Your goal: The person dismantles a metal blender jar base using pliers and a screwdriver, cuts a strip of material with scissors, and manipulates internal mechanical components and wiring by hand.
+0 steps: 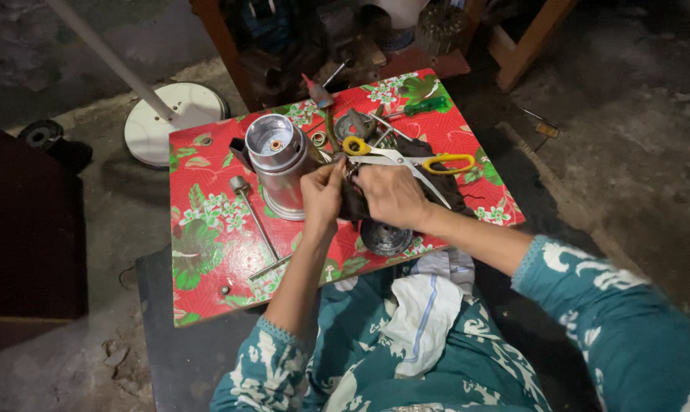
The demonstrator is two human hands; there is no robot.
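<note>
My left hand [322,192] and my right hand [391,194] meet over a low table covered in red flowered oilcloth [208,221]. Both pinch a small dark part wrapped in a dark cloth [354,200], just right of a shiny upright metal cylinder [279,164]. Yellow-handled scissors [406,161] lie right behind my hands on the dark cloth. A round dark metal disc [384,237] sits at the table's near edge under my right wrist. The part itself is mostly hidden by my fingers.
A long metal rod with a knob [253,217] lies left of the cylinder. A green-handled screwdriver [425,106] and small metal parts lie at the far side. A white round stand base [173,118] rests on the concrete floor. A white rag [421,313] lies on my lap.
</note>
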